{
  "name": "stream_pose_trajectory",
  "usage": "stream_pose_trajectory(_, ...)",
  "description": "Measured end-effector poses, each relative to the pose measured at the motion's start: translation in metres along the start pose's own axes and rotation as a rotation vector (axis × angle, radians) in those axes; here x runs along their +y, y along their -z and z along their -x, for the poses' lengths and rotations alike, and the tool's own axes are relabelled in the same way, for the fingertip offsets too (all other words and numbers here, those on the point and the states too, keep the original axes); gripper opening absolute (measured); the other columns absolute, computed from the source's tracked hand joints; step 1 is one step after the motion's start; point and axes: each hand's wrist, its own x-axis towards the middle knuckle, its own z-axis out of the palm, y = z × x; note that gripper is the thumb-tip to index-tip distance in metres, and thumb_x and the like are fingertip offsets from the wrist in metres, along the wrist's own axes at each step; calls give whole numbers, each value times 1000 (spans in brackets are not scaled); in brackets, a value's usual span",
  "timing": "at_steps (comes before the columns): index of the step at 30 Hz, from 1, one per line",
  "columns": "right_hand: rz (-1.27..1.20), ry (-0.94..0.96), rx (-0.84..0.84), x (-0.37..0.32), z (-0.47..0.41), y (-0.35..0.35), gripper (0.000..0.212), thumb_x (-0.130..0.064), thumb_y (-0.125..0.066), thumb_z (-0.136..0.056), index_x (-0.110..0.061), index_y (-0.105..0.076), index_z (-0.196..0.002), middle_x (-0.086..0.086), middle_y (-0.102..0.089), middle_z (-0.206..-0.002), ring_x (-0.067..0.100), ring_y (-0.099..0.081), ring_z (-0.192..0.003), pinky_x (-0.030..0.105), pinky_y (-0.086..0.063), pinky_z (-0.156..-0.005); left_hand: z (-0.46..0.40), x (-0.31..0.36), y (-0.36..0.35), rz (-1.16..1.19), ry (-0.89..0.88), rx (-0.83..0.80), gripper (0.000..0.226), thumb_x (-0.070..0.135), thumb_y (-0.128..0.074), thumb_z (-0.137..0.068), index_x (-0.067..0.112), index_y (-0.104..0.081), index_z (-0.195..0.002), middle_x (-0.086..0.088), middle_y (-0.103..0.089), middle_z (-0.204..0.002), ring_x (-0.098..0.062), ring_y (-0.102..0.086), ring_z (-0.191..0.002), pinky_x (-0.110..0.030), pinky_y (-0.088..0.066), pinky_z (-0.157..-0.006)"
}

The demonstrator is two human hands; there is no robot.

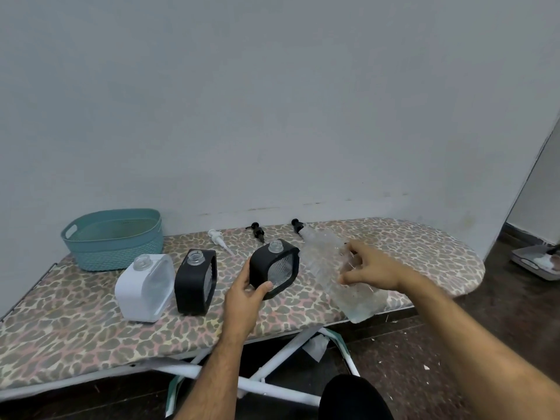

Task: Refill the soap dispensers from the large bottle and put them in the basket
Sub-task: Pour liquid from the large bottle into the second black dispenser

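Three soap dispensers stand uncapped on the leopard-print ironing board [75,325]: a white one [144,289], a black one [195,283] and a second black one [274,268]. My left hand [245,301] grips that second black dispenser at its lower left corner, tilting it. My right hand [368,268] grips the large clear bottle [333,274], which leans with its open neck pointing up toward the wall, close to the right of the held dispenser. The teal basket [112,241] sits empty at the back left.
Three pump heads lie along the wall side: a white one [219,239] and two black ones [257,231] [297,225]. The board's rounded end [454,259] is at right, with white legs [272,359] below. A grey tray [536,262] lies on the floor at far right.
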Motion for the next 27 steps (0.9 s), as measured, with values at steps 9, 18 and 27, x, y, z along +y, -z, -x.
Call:
stream_pose_trajectory(9, -266, -81, 546, 42, -9, -15, 67, -37, -82, -74, -25, -41, -125, -6, -64, -106, 12, -61, -94, 34, -51, -78, -6, -5, -2, -93, -32, 34, 66, 22, -71, -87, 38, -42, -145, 6, -55, -131, 1, -54, -107, -31, -49, -94)
stream_pose_trajectory(18, -338, -171, 782, 58, -37, -27, 67, -34, -85, -71, -16, -47, -123, 4, -63, -120, 17, -58, -101, 38, -51, -90, -6, -6, -5, -31, -16, 53, 68, 13, -71, -88, 36, -41, -145, 8, -56, -123, -4, -55, -109, -31, -51, -92)
stream_pose_trajectory(27, -359, -133, 815, 55, -46, -32, 65, -29, -84, -73, -14, -46, -124, -1, -60, -115, 13, -55, -96, 29, -47, -84, -4, -3, -6, 2, -15, 51, 68, 9, -70, -88, 30, -41, -146, 16, -54, -117, -6, -54, -112, -34, -51, -98)
